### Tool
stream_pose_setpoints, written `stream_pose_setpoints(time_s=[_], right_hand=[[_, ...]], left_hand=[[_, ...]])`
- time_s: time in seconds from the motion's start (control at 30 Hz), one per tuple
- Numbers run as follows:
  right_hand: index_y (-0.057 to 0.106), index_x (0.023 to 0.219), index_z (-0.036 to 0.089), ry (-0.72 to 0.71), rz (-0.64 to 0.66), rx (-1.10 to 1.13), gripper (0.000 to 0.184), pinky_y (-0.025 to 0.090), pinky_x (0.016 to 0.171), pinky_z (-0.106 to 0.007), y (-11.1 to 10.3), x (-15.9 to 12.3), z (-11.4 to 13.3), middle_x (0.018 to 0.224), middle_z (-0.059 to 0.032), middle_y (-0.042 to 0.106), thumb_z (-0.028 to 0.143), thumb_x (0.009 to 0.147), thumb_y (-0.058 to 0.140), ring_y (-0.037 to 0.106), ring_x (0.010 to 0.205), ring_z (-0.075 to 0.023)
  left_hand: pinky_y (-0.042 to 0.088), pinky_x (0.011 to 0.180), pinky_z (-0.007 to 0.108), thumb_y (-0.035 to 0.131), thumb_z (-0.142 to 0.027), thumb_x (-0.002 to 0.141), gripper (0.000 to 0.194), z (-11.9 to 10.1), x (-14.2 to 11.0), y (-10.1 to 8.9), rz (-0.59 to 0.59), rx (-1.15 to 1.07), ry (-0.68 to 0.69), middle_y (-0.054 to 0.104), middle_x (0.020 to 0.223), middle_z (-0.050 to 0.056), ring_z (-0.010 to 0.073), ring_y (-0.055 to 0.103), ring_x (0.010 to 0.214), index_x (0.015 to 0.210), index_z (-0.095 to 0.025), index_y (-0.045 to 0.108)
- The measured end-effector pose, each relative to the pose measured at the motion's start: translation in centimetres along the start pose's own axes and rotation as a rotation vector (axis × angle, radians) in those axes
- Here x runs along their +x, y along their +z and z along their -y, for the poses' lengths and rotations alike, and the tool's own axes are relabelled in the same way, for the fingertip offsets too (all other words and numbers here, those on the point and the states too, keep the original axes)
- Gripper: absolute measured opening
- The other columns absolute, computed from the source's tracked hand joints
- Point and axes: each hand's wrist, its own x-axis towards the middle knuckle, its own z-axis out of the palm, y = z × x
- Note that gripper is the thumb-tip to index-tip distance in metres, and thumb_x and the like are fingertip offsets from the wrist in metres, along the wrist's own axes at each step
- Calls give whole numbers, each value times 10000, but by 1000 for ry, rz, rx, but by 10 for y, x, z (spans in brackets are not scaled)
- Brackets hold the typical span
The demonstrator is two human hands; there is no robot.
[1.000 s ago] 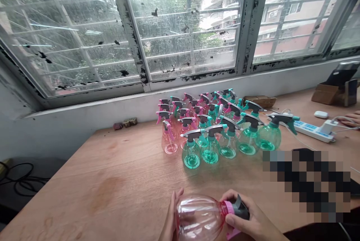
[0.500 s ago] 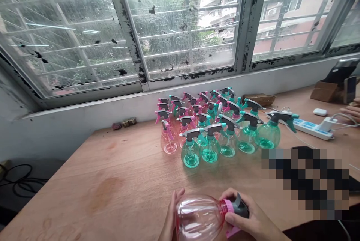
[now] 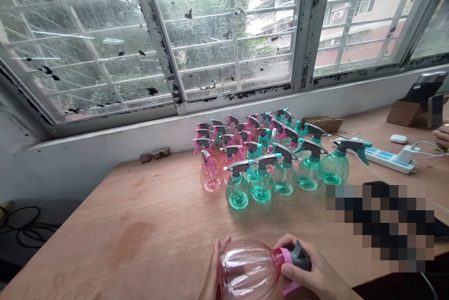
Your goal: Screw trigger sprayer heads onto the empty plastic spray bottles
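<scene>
A clear pink spray bottle (image 3: 247,269) lies on its side between my two hands at the near edge of the table. My right hand (image 3: 308,267) is closed around its grey and pink spray head, thumb on the pink collar. Against the bottle's base rests my left hand (image 3: 214,265), its fingers along the rounded bottom. Beyond them stands a group of upright spray bottles, with green ones such as this green spray bottle (image 3: 238,193) in front and pink ones such as this pink spray bottle (image 3: 211,176) at the left and behind.
On the right lie a white power strip (image 3: 391,159) with cables and a white earbud case (image 3: 399,139). Another person's hand (image 3: 442,136) shows at the right edge. Small dark blocks (image 3: 154,154) sit by the wall. A pixelated patch hides part of the table at right.
</scene>
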Motion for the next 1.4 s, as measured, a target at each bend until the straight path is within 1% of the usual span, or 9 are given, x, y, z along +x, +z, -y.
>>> stream_pose_setpoints(time_s=[0.17,0.33,0.53,0.77,0.9,1.0,1.13,1.3,1.4], right_hand=[[653,967,190,29,28,78,424,539,583,-271,0,1,-2,720,-2,680,551,791,792,668,617,-184],[674,946,188,13,-2,38,424,528,573,-252,-1,0,-2,752,6,652,545,765,815,629,623,-162],[656,959,183,38,27,98,436,524,577,-246,0,1,-3,731,14,655,537,766,820,645,616,-161],[626,967,196,37,54,131,444,537,591,-269,-1,1,-5,701,8,696,560,784,802,698,605,-190],[631,964,189,34,61,112,439,536,598,-271,-1,2,-5,691,1,699,560,792,794,706,619,-199],[646,968,186,49,58,120,445,535,593,-261,-1,1,-5,718,8,681,551,774,813,686,620,-184],[662,959,179,65,35,139,455,548,592,-264,1,0,-4,764,16,637,539,745,839,626,615,-154],[666,952,175,42,40,95,425,505,582,-248,0,0,0,737,23,631,529,771,817,593,594,-138],[679,953,181,32,28,61,429,486,582,-237,0,0,0,736,15,645,544,767,814,595,619,-149]], left_hand=[[352,1184,575,665,-704,806,920,-14,-2,3,-15,-1,-83,645,1417,144,405,600,1316,1565,-276,370],[345,1184,555,781,-621,756,1011,-9,-8,3,22,-6,-33,559,1508,139,386,528,1389,1589,-327,289],[426,1140,545,526,-792,830,896,-9,7,1,-82,-77,-146,596,1474,114,373,662,1240,1571,-321,344],[332,1182,590,812,-645,694,1087,-2,0,-2,35,11,-12,505,1565,97,426,439,1447,1589,-375,258],[290,1207,579,872,-587,654,1121,-2,-6,1,36,25,52,447,1607,83,422,346,1501,1582,-371,282],[342,1199,547,791,-648,722,1006,-5,-2,1,-36,6,20,470,1592,75,403,379,1490,1569,-361,329],[419,1140,577,566,-763,831,888,-5,2,-2,-71,-20,-78,619,1452,124,416,541,1373,1564,-303,365],[346,1187,559,864,-669,596,1137,11,1,-9,-5,13,28,467,1594,74,433,434,1447,1561,-371,342],[360,1173,569,865,-678,587,1189,16,4,-9,-7,-17,38,375,1648,75,435,493,1401,1579,-388,276]])
